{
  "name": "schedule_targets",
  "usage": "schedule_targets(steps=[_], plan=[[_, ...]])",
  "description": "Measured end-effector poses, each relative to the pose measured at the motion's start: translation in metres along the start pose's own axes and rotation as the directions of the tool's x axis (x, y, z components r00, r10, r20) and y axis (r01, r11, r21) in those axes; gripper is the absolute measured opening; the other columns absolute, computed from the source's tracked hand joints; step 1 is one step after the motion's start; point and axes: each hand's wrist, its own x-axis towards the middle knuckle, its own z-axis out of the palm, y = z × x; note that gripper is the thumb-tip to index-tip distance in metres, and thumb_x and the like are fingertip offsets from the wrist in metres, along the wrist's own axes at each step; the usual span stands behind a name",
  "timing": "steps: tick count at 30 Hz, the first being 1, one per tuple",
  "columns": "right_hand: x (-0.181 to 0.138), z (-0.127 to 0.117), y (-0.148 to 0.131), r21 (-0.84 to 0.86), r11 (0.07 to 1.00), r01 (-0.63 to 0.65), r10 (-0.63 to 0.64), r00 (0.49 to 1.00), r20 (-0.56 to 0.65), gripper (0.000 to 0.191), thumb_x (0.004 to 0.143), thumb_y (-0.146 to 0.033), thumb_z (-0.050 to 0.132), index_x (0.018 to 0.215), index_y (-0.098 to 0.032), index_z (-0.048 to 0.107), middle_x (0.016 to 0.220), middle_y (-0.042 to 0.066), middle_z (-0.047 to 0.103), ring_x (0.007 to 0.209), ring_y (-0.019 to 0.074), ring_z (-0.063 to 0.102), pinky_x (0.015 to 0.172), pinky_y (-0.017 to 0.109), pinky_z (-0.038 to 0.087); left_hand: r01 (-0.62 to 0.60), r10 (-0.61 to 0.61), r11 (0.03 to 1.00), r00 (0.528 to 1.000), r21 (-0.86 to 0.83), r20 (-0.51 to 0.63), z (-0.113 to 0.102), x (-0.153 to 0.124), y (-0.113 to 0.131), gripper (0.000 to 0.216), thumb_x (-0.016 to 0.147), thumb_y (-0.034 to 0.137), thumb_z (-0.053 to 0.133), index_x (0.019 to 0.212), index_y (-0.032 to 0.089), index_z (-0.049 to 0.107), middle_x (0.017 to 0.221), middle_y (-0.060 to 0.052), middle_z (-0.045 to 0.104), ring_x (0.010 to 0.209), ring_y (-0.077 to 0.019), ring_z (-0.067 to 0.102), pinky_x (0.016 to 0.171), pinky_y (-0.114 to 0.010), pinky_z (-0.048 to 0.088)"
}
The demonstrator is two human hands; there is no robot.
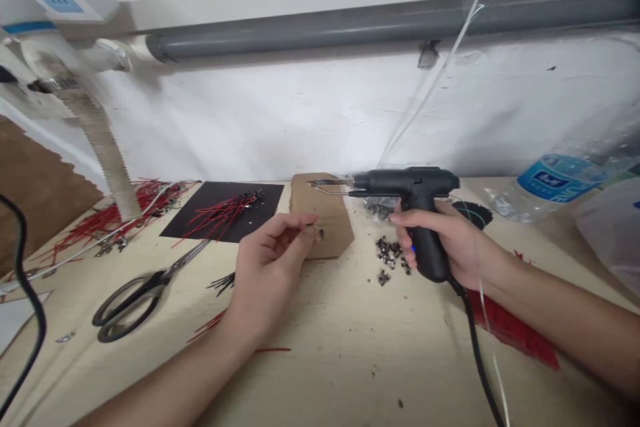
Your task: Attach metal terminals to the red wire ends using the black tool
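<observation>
Gripped the black soldering gun [405, 181] in the right hand [445, 240], fingers closed fully round the handle, forearm lying in from the right, barrel level and pointing left, metal tip poised above the brown cardboard piece [333, 203]. Pinched a tiny dark part [320, 233] between thumb and fingertips of the left hand [265, 267], a narrow hold, palm turned inward, wrist low over the worktop [350, 360]. Held that part just over the cardboard's near edge, below the tip and apart from it. By the look of it, called for a planted left wrist and a slow lowering of the tip to the part, not a lifting of the part. Called also for fingertips well back from the hot metal, and for slack in the thin pale strand [450, 53] and the black cord [475, 347] so neither tugged the aim. Stood close beside a small heap of metal bits [393, 257] between the two hands. Left the scissors [135, 297] and the red wires [220, 210] on the black sheet [265, 197] lying off to the left, untouched.
</observation>
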Motion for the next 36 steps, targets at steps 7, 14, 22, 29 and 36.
schedule_targets(steps=[7,14,22,29,36], plan=[[-0.0009,-0.0005,-0.0001,0.007,1.0,0.005,-0.005,1.0,0.002,0.023,0.082,-0.036,0.084,0.086,-0.023,0.066,0.062,-0.001,0.062,0.047,0.0166,0.057,0.044,0.031,0.046,-0.007,0.007,1.0,1.0,0.014,0.006,-0.0014,-0.0003,-0.0013,0.014,0.089,0.031,0.078,0.099,0.023,0.081,0.095,-0.002,0.078,0.086,-0.0147,0.07,0.077,-0.024,0.054],[0.0002,0.0008,-0.0008,0.004,1.0,0.013,-0.013,1.0,0.004,0.024,0.081,-0.035,0.085,0.085,-0.022,0.066,0.06,-0.002,0.061,0.046,0.016,0.056,0.044,0.03,0.045,-0.007,0.007,1.0,1.0,-0.011,0.002,-0.0004,0.0001,-0.0007,0.013,0.088,0.032,0.079,0.096,0.022,0.081,0.093,-0.003,0.078,0.085,-0.0149,0.07,0.077,-0.024,0.056],[-0.0006,0.0011,-0.0001,0.003,1.0,0.019,-0.019,1.0,0.002,0.024,0.081,-0.035,0.085,0.083,-0.021,0.066,0.06,-0.002,0.061,0.046,0.0156,0.057,0.044,0.029,0.046,-0.016,0.016,1.0,1.0,-0.007,0.007,-0.0008,-0.0003,-0.0004,0.015,0.087,0.031,0.08,0.098,0.021,0.08,0.095,-0.003,0.078,0.085,-0.0153,0.071,0.077,-0.025,0.056],[-0.0011,0.0018,-0.0005,0.0,1.0,0.014,-0.014,1.0,-0.003,0.024,0.08,-0.035,0.085,0.083,-0.022,0.066,0.06,-0.002,0.061,0.045,0.0153,0.056,0.043,0.029,0.046,-0.009,0.009,1.0,1.0,-0.006,0.003,-0.0007,-0.0009,-0.0022,0.016,0.087,0.031,0.08,0.099,0.02,0.08,0.097,-0.004,0.078,0.085,-0.0163,0.072,0.077,-0.026,0.057],[-0.0007,0.0028,-0.0007,-0.011,1.0,0.015,-0.015,1.0,-0.011,0.024,0.079,-0.036,0.086,0.082,-0.022,0.066,0.06,-0.002,0.061,0.045,0.015,0.056,0.043,0.029,0.045,-0.049,0.049,0.999,0.999,-0.004,0.009,-0.0005,-0.0012,-0.0022,0.014,0.088,0.029,0.078,0.099,0.02,0.079,0.094,-0.004,0.077,0.085,-0.0167,0.071,0.077,-0.026,0.057]])
